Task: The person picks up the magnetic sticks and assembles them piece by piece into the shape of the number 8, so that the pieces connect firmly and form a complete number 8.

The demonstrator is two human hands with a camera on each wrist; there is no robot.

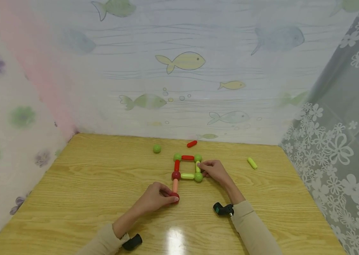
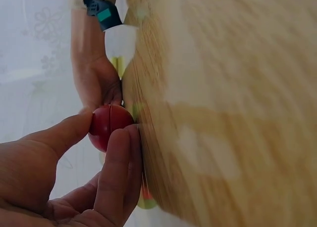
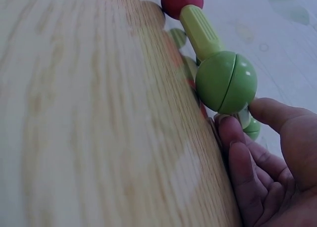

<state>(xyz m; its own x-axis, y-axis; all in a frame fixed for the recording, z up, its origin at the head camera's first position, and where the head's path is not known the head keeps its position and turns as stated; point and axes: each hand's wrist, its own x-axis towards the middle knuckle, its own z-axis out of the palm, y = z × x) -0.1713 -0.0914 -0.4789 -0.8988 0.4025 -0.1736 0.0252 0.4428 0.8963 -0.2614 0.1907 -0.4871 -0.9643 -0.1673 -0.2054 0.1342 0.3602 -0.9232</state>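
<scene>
On the table lies a square of toy rods and balls, with green balls at three corners and a dark red ball at the near left corner. An orange rod runs from that ball toward me, ending in a red ball. My left hand pinches this red ball between thumb and fingers. At the square's right side, my right hand pinches the yellow-green rod just beyond the near right green ball. Another yellow-green rod forms the near side; red rods form the other two.
A loose green ball and a loose red rod lie toward the back of the wooden table. One loose yellow-green rod is at the right. A fish-patterned curtain hangs along the back edge.
</scene>
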